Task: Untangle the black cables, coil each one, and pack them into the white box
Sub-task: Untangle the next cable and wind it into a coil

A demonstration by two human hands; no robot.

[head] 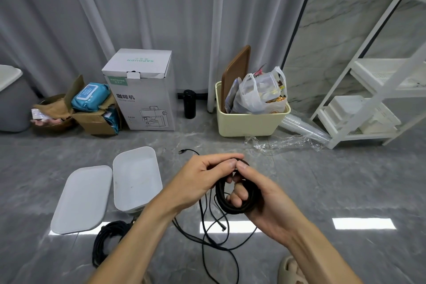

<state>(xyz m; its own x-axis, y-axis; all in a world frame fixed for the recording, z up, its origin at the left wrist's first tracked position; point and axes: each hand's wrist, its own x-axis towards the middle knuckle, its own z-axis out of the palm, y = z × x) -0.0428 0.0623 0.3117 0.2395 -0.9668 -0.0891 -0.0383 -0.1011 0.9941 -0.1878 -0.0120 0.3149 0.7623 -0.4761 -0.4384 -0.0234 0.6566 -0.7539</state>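
Two hands on one coil right now. My right hand (260, 193) grips the black coil (238, 200), fingers curled through its middle, thumb on top. My left hand (202, 180) pinches the strand at the top of the coil, thumb and forefinger closed on it, right against my right thumb.

Step in hand, as I judge it: winding the remaining slack onto this coil. To do it well, I should keep the loops the same size, feed each turn flat beside the previous one, let the strand twist freely so it does not kink, and keep the right grip firm so the bundle does not spring apart. The loose cable (214, 235) trails down to the floor and crosses itself, so I should draw it in slowly and shake out any snag before it tightens. A connector end (182, 151) lies on the floor beyond my hands.

Another black bundle (108, 240) sits on the floor near my left forearm, just beside the lid (80, 198). The white box (136, 180) stands open next to the lid, nothing visible inside.

Writing: the cardboard carton (140, 90) reads "咖啡机" on its front with a coffee machine drawing, and a green brand word, probably "SAPOUDR", upside down on top; smaller print is too blurred. The blue wipes pack (90, 97) label is unreadable.
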